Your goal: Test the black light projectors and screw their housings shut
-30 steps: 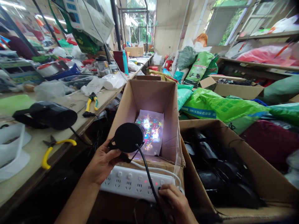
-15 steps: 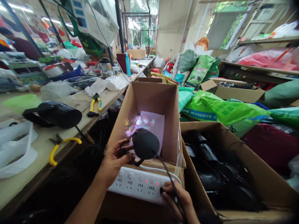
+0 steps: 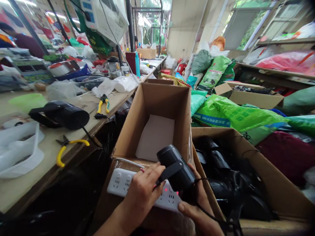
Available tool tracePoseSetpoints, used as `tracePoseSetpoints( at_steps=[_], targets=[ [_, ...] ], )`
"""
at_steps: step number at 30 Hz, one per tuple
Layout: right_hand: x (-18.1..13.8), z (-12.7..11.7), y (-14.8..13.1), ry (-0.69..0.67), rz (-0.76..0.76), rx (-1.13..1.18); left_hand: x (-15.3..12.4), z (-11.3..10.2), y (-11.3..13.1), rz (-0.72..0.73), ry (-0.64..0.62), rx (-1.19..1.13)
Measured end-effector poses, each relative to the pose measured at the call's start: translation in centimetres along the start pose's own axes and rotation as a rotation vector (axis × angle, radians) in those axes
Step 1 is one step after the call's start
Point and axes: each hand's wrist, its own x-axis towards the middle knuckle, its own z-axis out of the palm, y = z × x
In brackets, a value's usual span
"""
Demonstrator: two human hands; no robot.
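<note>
A black cylindrical projector lamp (image 3: 176,167) with a flat bracket is held tilted above the near edge of an open cardboard box (image 3: 128,131). My left hand (image 3: 145,186) is closed on the lamp's bracket. My right hand (image 3: 200,200) is closed around the rear underside of the lamp, its fingers partly hidden behind the body. A black cord runs past that hand to the lower right. Below the lamp lies a white power strip (image 3: 123,182) with red lights, partly covered by my left hand. A white sheet (image 3: 157,134) lies on the box floor.
Another black lamp (image 3: 66,114) rests on the workbench at left, near yellow-handled cutters (image 3: 65,147), yellow-green pliers (image 3: 102,105) and a white plastic tray (image 3: 31,160). At right, a carton (image 3: 270,183) holds several black lamps. Green sacks (image 3: 221,111) lie behind it.
The lamp has moved right and nearer, turning sideways. Its coloured light no longer shows in the box. My right hand has left the power strip's right end and now grips the lamp.
</note>
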Motion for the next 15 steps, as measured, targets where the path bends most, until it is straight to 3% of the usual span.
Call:
tracePoseSetpoints(
  at_steps=[4, 7, 11, 15],
  targets=[
    [-0.8, 0.5, 1.8, 0.247, -0.057, -0.016, -0.9, 1.2, 0.4, 0.140, -0.020, 0.056],
    [-0.6, 0.2, 2.1, 0.383, 0.079, 0.126, -1.1, 1.0, 1.0, 0.113, 0.020, -0.076],
    [-0.1, 0.2, 0.3, 0.331, 0.323, 0.456, 0.2, -0.5, 1.3, -0.244, 0.136, -0.366],
    [-0.2, 0.6, -1.6, 0.233, 0.642, 0.814, 1.7, -0.9, 0.7, -0.547, 0.063, -0.624]
  ],
)
